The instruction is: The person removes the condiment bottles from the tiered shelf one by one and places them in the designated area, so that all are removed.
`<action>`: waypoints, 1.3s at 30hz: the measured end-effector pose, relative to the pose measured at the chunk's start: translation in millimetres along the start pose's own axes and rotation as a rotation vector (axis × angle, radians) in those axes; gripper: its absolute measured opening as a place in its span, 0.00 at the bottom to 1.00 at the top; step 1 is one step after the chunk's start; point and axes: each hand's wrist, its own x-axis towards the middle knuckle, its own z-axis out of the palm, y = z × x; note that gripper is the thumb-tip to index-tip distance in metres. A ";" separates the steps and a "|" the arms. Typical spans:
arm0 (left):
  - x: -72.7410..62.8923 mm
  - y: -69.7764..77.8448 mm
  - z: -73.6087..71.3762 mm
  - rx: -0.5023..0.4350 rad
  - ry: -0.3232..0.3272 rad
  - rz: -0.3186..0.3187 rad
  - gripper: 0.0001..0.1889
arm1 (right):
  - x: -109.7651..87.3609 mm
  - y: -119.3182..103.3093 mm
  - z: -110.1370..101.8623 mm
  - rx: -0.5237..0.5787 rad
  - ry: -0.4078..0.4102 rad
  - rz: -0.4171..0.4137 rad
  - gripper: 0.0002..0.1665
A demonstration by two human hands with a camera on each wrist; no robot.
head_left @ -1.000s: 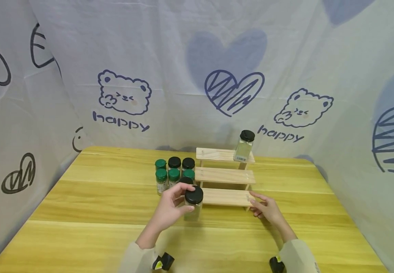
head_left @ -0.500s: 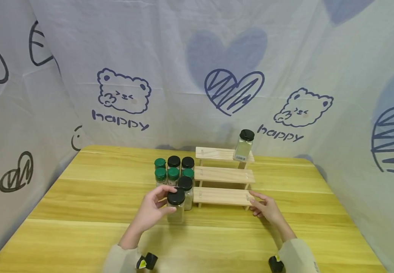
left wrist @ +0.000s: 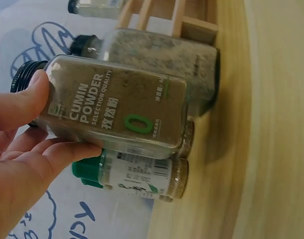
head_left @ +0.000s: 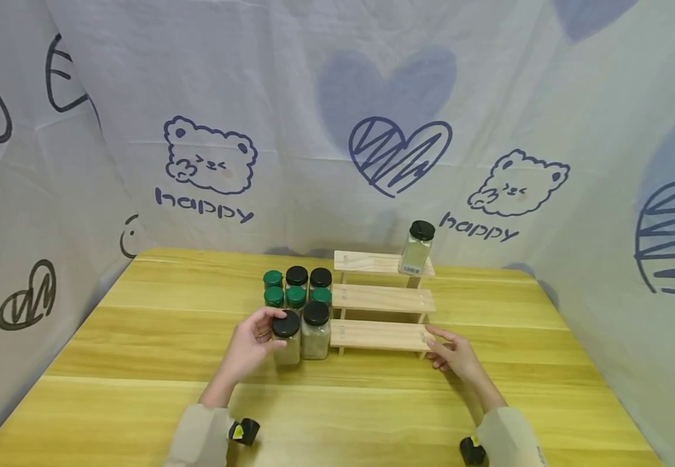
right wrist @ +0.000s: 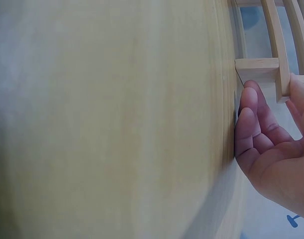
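Observation:
My left hand grips a square clear jar of cumin powder near its black lid, thumb on one side and fingers on the other. The jar stands upright, low over the table, just left of another black-lidded jar filled with a paler powder. Behind them, small green-lidded bottles and more black-lidded jars are grouped closely. My right hand holds the right end of the lowest step of a three-step wooden rack; in the right wrist view its thumb meets the board's end, with the other fingers curled beside the leg.
One black-lidded jar of pale contents stands at the right end of the rack's top step. The wood-grain table reaches back to a printed cloth hanging behind and at both sides.
My left hand has carried the cumin jar leftward and slightly back, from in front of the rack's left end to beside the other black-lidded jar. My right hand stays at the rack.

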 end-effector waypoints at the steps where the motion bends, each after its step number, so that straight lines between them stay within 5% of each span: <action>1: 1.1 -1.5 -0.1 0.005 0.002 0.000 0.20 | 0.1 0.2 0.0 0.001 -0.001 0.000 0.28; 15: 13.7 -22.2 1.6 0.068 0.000 -0.005 0.21 | 0.9 3.8 0.4 0.011 -0.003 0.006 0.27; 29: 17.7 -20.1 3.4 0.056 0.019 -0.020 0.21 | 1.2 3.4 -0.2 0.009 0.014 0.009 0.26; 39: 14.1 -22.0 3.6 0.125 0.075 0.027 0.22 | 0.8 3.2 0.4 -0.009 0.013 0.009 0.27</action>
